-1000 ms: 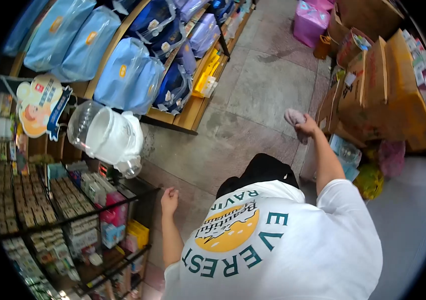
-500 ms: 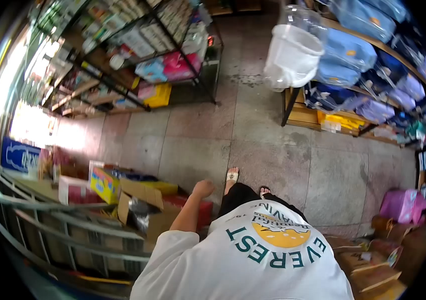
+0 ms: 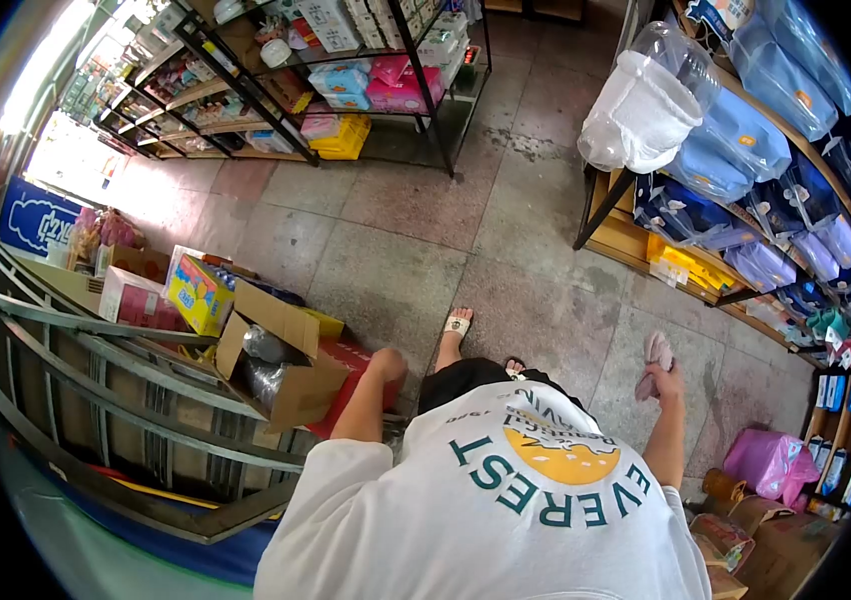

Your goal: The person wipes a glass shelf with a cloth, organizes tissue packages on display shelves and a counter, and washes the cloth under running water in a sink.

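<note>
My right hand (image 3: 666, 381) is out to the right of my body, closed around a crumpled pinkish-grey cloth (image 3: 658, 354) that sticks up past the fingers. On the other side, my left hand (image 3: 387, 366) hangs with its fingers curled in, and I see nothing held in it. It is nearest to a red box (image 3: 349, 378) and an open cardboard carton (image 3: 313, 394) containing plastic-wrapped grey items (image 3: 264, 346).
A metal railing (image 3: 136, 330) curves along the left. Shelving with packaged goods (image 3: 406, 88) stands ahead. On the right, a rack holds blue plastic-wrapped bags (image 3: 731, 155), with a white basket (image 3: 641, 115) at its end. A pink bag (image 3: 761, 462) and cartons (image 3: 786, 540) lie at lower right.
My right hand has come into view with the cloth in it. The view has turned and shifted, and my left hand appears lower and further left, closer to the red box.
</note>
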Demonstrator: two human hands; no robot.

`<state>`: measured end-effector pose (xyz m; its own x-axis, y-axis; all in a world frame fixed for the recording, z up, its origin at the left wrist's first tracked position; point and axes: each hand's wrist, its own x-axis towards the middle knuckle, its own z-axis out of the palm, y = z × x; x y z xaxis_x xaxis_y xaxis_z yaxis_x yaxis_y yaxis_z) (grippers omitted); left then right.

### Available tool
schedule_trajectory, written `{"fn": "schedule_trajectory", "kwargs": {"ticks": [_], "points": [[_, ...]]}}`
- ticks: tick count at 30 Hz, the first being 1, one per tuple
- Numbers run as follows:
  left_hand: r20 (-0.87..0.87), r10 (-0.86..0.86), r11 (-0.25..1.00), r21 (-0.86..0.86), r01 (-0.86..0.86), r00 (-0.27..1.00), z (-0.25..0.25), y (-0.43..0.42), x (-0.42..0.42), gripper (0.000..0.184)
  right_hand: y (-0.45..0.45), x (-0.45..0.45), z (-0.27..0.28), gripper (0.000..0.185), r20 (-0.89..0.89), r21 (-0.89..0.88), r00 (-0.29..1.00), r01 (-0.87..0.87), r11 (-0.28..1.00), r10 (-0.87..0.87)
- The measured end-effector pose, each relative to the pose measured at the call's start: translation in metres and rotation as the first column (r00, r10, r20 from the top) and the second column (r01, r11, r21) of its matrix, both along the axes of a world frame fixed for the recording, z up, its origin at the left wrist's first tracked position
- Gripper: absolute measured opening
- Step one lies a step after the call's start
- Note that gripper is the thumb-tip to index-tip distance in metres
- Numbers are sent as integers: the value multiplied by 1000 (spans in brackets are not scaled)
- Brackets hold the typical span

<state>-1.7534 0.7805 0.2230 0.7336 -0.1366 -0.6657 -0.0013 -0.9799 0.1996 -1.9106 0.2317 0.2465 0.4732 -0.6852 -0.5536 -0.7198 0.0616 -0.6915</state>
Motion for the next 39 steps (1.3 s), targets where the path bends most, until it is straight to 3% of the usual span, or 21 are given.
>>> {"fn": "schedule_trajectory", "kwargs": {"ticks": [3,4,5,6,7,8,10,11,13,14,16,20,22,23,25,30,31,33,35,37,39], "points": [[54,-99,995,-29,101,994,-30,13,9,33,5,-27,-41,69,-56,39,998,-28,999,30],[106,-155,985,-58,162,982,-37,15,13,32,11,-46,-64,69,-54,47,998,48,998,-45],[111,-162,984,-59,170,980,-30,12,15,32,5,-71,-87,72,-179,190,977,-86,978,120],[84,-112,991,-59,117,990,-11,3,15,32,-6,-115,-167,78,-288,-30,956,-67,997,56],[57,-62,996,-58,66,996,-1,-3,17,32,5,-131,-178,77,-355,-14,932,-78,997,68],[61,-73,995,-59,76,995,-3,-2,19,32,18,-139,-169,77,-384,46,921,-59,997,72],[93,-347,935,-42,352,933,-21,10,20,32,43,-152,-155,75,-407,126,913,21,992,33],[95,-360,930,-40,365,928,-43,21,20,32,53,-160,-153,75,-417,145,909,53,988,12],[17,-300,953,-28,300,954,-89,43,26,33,69,-173,-146,74,-428,168,904,111,980,-29],[17,-317,948,-25,317,948,-70,35,30,33,74,-180,-145,73,-433,173,900,136,975,-48],[-66,-120,992,35,123,991,-33,18,34,34,80,-189,-143,72,-433,190,897,184,964,-86],[-63,-307,949,53,310,950,-29,13,51,36,81,-195,-138,70,-408,211,901,248,945,-145],[-120,-78,995,60,86,990,26,-21,58,36,73,-192,-135,69,-379,226,910,270,936,-171],[-126,-75,995,57,83,989,24,-23,60,36,67,-190,-135,69,-358,237,916,278,931,-183],[14,-30,997,-69,31,999,19,-27,58,36,54,-186,-133,68,-309,258,927,297,919,-213],[45,33,987,-159,-25,998,6,-21,44,36,29,-171,-132,65,-184,342,943,327,881,-279],[51,64,981,-187,-53,997,-1,-15,42,36,23,-168,-135,65,-176,333,948,310,891,-265],[-83,10,1000,-21,-12,996,2,-9,40,37,13,-161,-146,66,-239,240,956,228,944,-170],[-58,47,997,-54,-50,997,2,7,22,35,8,-148,-139,69,-289,207,950,181,961,-116],[-87,-300,952,30,304,950,-5,26,12,33,12,-137,-125,69,-272,241,955,188,952,-120],[-93,-267,957,90,275,959,-69,64,-2,31,11,-130,-118,61,-336,163,939,136,977,-75]]}}
